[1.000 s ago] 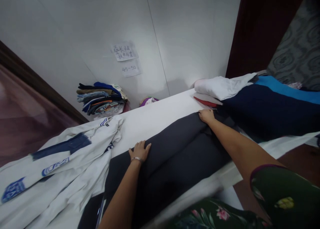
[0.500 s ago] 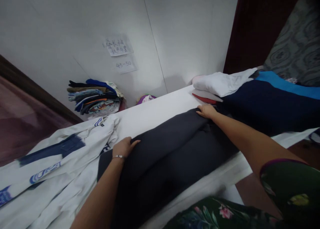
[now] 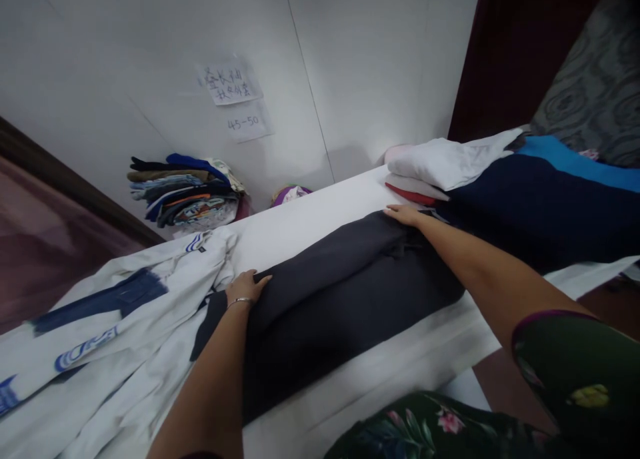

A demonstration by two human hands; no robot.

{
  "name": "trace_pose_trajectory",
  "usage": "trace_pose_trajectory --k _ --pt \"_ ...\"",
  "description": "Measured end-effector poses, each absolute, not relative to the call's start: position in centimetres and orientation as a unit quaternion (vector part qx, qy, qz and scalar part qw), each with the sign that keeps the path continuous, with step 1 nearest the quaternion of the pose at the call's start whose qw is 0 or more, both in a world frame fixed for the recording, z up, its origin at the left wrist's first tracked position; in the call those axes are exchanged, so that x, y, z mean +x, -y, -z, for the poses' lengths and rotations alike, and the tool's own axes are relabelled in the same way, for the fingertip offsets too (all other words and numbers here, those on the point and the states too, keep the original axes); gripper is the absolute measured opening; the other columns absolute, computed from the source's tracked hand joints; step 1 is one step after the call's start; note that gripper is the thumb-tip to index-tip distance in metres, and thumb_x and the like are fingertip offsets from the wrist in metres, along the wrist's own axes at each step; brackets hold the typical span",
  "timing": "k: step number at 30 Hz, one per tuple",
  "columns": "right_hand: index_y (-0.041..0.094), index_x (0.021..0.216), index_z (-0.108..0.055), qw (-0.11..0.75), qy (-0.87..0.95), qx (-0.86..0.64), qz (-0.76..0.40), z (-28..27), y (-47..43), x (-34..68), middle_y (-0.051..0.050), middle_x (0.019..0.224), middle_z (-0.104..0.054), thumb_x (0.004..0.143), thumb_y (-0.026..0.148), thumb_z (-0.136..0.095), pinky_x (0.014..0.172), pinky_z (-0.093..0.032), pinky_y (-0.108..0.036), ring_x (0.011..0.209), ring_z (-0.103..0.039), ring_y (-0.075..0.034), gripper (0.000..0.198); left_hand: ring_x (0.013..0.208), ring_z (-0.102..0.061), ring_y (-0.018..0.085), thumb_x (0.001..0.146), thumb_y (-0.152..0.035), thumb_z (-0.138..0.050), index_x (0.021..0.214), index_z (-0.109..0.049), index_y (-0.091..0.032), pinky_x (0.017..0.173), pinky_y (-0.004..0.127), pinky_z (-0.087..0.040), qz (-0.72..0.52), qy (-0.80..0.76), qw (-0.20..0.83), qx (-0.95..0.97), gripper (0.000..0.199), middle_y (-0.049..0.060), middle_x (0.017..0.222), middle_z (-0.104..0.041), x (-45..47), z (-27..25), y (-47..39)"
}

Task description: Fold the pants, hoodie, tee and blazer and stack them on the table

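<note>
A dark grey garment [image 3: 345,305], folded over on itself, lies across the white table. At its far left corner my left hand [image 3: 245,289], with a bracelet at the wrist, is closed on the cloth edge, the thumb on top. Its other fingertips are partly hidden. My right hand [image 3: 403,215] rests on the garment's far right edge with its fingers stretched out along the cloth. A dark flap of the garment pokes out left of my left wrist.
A white garment with blue print [image 3: 145,339] spreads over the left side. Folded white clothes [image 3: 445,162] and a navy garment [image 3: 545,212] lie at right. Behind the white table [image 3: 295,235] sits a stack of folded clothes [image 3: 187,192]. Paper notes [image 3: 230,82] hang on the wall.
The garment's near edge has drawn back toward the far side, baring more of the table in front. My right hand has shifted slightly left and flattened; my left hand stays near the same corner.
</note>
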State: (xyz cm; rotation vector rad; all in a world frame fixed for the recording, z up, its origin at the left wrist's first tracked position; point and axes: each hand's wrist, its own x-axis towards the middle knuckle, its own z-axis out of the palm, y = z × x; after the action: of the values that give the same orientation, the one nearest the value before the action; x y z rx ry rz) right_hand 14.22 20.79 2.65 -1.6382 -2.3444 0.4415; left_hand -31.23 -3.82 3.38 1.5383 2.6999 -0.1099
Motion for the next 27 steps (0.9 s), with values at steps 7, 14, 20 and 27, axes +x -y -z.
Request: trace_pose_trajectory --k 7,14,20,27 --pt "0.012 0.122 -0.060 0.289 0.750 -0.562 -0.194 -5.3 -17.1 19.1 -0.009 0.119 -0.064 0.095 0.043 -0.028 0.095 -0.043 -0.034 0.109 -0.058 -0.023 0.052 0.127 -0.045 0.025 0.086 -0.043 -0.047 0.128 -0.050 -0.016 0.106 0.037 -0.034 -0.062 -0.793 -0.041 0.605 0.050 0.011 0.137 -0.051 -26.3 -5.3 3.3" --pt "0.023 0.111 -0.066 0.399 0.740 -0.501 -0.206 -2.7 -7.6 22.3 -0.006 0.112 -0.067 0.087 0.041 -0.045 0.095 -0.045 -0.039 0.105 -0.060 -0.024 0.037 0.127 -0.044 0.022 0.087 -0.036 -0.053 0.126 -0.053 -0.019 0.108 0.035 -0.032 -0.142 -0.623 -0.011 0.769 0.043 0.008 0.136 -0.051 -13.3 -5.8 0.4" --pt "0.025 0.122 -0.060 0.319 0.808 -0.477 -0.135 0.4 -4.3 22.2 -0.007 0.122 -0.063 0.087 0.037 -0.049 0.101 -0.040 -0.044 0.115 -0.055 -0.025 0.039 0.112 -0.050 0.025 0.085 -0.029 -0.056 0.122 -0.057 -0.021 0.095 0.039 -0.038 -0.104 -0.539 -0.005 0.836 0.037 0.009 0.121 -0.058 -3.8 -4.8 -1.9" --pt "0.022 0.107 -0.067 0.375 0.800 -0.442 -0.159 1.3 -5.1 22.7 -0.007 0.110 -0.068 0.089 0.033 -0.044 0.095 -0.045 -0.038 0.104 -0.061 -0.021 0.031 0.100 -0.055 0.022 0.087 -0.029 -0.054 0.102 -0.069 -0.021 0.087 0.035 -0.039 -0.104 -0.595 0.029 0.797 0.022 0.009 0.106 -0.065 0.8 -3.7 -4.5"
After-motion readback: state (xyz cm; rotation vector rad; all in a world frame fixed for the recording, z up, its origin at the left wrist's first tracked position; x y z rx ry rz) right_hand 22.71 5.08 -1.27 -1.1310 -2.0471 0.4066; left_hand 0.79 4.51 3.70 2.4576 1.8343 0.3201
